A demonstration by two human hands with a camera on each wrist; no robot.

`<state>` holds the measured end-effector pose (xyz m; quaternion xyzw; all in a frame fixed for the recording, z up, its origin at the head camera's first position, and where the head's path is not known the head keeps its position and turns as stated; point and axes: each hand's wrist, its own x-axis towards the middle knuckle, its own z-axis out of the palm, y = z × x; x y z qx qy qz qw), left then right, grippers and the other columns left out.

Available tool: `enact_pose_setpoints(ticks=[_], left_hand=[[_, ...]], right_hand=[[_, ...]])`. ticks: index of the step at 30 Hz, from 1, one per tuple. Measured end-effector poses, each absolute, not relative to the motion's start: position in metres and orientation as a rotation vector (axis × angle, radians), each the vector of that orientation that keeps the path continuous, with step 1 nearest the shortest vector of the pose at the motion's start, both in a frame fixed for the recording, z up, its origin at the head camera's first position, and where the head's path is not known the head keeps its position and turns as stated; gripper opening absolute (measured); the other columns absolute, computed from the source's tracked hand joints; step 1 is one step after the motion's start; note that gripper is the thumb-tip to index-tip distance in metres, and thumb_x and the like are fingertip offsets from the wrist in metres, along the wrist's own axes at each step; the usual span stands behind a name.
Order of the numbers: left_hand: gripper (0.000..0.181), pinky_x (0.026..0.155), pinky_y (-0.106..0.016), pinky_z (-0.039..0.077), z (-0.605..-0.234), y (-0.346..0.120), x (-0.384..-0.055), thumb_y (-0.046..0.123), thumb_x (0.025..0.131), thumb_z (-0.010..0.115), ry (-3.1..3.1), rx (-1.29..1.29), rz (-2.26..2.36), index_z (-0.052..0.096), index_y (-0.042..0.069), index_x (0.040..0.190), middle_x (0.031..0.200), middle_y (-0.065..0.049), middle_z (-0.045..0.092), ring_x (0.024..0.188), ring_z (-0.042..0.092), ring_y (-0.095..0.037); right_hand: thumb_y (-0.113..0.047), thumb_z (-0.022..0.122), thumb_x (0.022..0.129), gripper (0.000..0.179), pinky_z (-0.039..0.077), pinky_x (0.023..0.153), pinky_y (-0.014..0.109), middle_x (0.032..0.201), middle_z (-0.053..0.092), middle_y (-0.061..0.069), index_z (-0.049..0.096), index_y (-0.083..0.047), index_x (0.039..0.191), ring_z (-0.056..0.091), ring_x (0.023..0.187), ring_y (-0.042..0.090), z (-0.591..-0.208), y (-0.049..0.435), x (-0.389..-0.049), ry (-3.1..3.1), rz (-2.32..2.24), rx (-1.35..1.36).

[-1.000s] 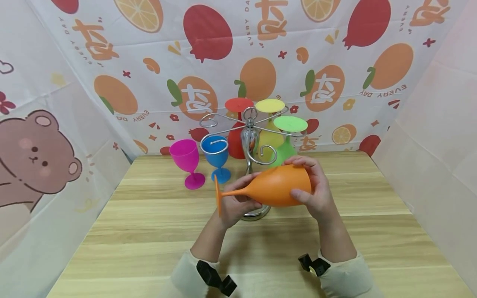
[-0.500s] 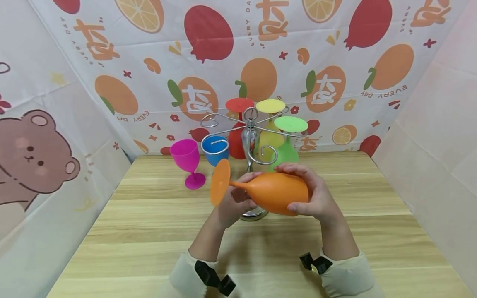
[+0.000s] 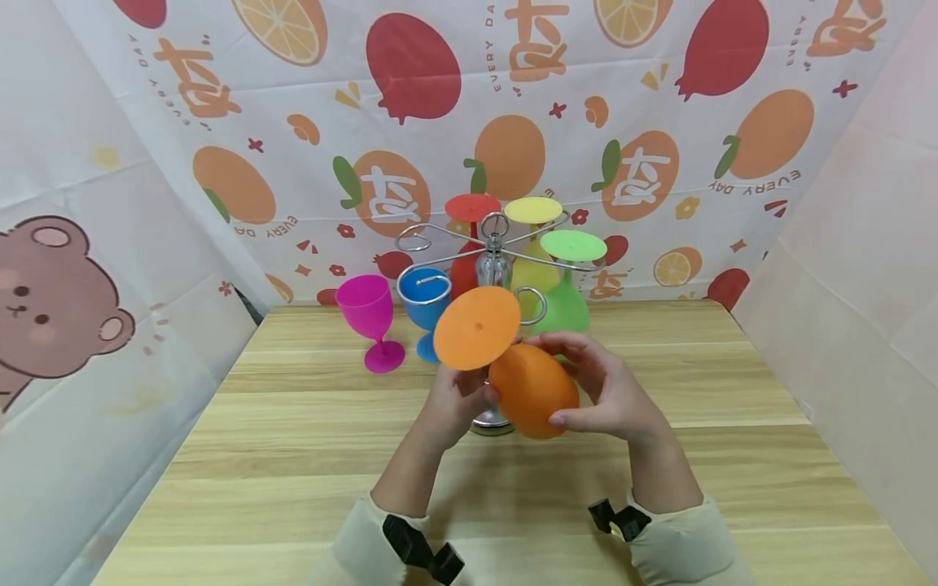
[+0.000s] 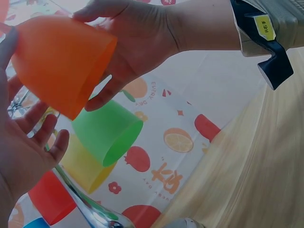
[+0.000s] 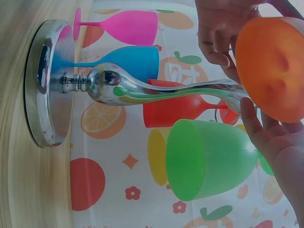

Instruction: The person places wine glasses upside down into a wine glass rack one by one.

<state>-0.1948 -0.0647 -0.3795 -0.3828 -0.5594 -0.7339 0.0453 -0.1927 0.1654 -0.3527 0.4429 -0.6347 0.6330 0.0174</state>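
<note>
Both hands hold an orange goblet (image 3: 533, 392) in front of the metal stemware rack (image 3: 494, 268), its round foot tipped up toward the head camera and its mouth angled down and away. My right hand (image 3: 611, 399) grips the bowl near the rim, thumb on the near side and fingers over the far side. My left hand (image 3: 456, 407) has its thumb on the bowl near the stem, partly behind the foot. In the left wrist view the orange bowl (image 4: 61, 61) spans between both hands, and several left fingers (image 4: 45, 128) extend loosely below it.
Red (image 3: 472, 207), yellow (image 3: 533, 210) and green (image 3: 560, 309) goblets hang upside down from the rack's arms. A blue goblet (image 3: 425, 297) and a pink goblet (image 3: 366, 305) stand upright at left on the wooden table (image 3: 293, 456). A fruit-print cloth (image 3: 308, 187) backs the table.
The orange goblet has turned from lying sideways, foot to the left, to foot up and facing the head camera. Its bowl has shifted slightly left, with both hands staying on it.
</note>
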Motion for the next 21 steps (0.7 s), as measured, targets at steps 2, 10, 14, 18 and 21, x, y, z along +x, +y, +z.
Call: enact_pose_setpoints(ticks=[2, 10, 14, 18, 21], left_hand=[[0.066, 0.102, -0.033, 0.049, -0.380, -0.065, -0.193, 0.057, 0.084, 0.067, -1.753, -1.133, -2.212, 0.056, 0.016, 0.136, 0.129, 0.002, 0.060, 0.119, 0.054, -0.019], [0.078, 0.097, -0.033, 0.053, -0.378, -0.063, -0.186, 0.060, 0.088, 0.060, -1.897, -1.034, -2.143, 0.055, 0.000, 0.136, 0.130, -0.005, 0.056, 0.118, 0.055, -0.022], [0.076, 0.097, -0.033, 0.053, -0.375, -0.062, -0.184, 0.058, 0.090, 0.059, -1.924, -1.004, -2.140, 0.054, -0.004, 0.134, 0.134, -0.012, 0.053, 0.123, 0.053, -0.023], [0.075, 0.097, -0.033, 0.053, -0.373, -0.061, -0.181, 0.060, 0.090, 0.057, -1.978, -0.966, -2.120, 0.054, 0.002, 0.137, 0.139, -0.010, 0.052, 0.129, 0.050, -0.023], [0.074, 0.096, -0.034, 0.053, -0.372, -0.060, -0.180, 0.060, 0.090, 0.057, -1.995, -0.967, -2.105, 0.050, 0.008, 0.142, 0.141, -0.009, 0.051, 0.131, 0.048, -0.024]], right_hand=[[-0.008, 0.082, 0.075, 0.075, 0.049, 0.103, 0.037, 0.137, 0.054, 0.008, 0.043, 0.003, 0.139, 0.053, 0.125, 0.026, -0.353, 0.165, -0.192, -2.005, 1.958, 1.370], [-0.005, 0.084, 0.074, 0.082, 0.049, 0.104, 0.037, 0.137, 0.053, 0.011, 0.042, -0.004, 0.144, 0.052, 0.125, 0.026, -0.356, 0.165, -0.191, -2.080, 1.883, 1.395], [0.000, 0.084, 0.072, 0.086, 0.049, 0.104, 0.036, 0.141, 0.051, 0.012, 0.040, -0.008, 0.146, 0.052, 0.127, 0.026, -0.356, 0.163, -0.190, -2.102, 1.859, 1.400], [0.002, 0.083, 0.071, 0.089, 0.049, 0.104, 0.036, 0.142, 0.050, 0.012, 0.038, -0.008, 0.147, 0.052, 0.127, 0.026, -0.354, 0.164, -0.188, -2.125, 1.849, 1.387], [0.002, 0.083, 0.072, 0.088, 0.049, 0.104, 0.036, 0.141, 0.050, 0.009, 0.037, -0.009, 0.147, 0.052, 0.127, 0.025, -0.353, 0.166, -0.187, -2.151, 1.860, 1.349]])
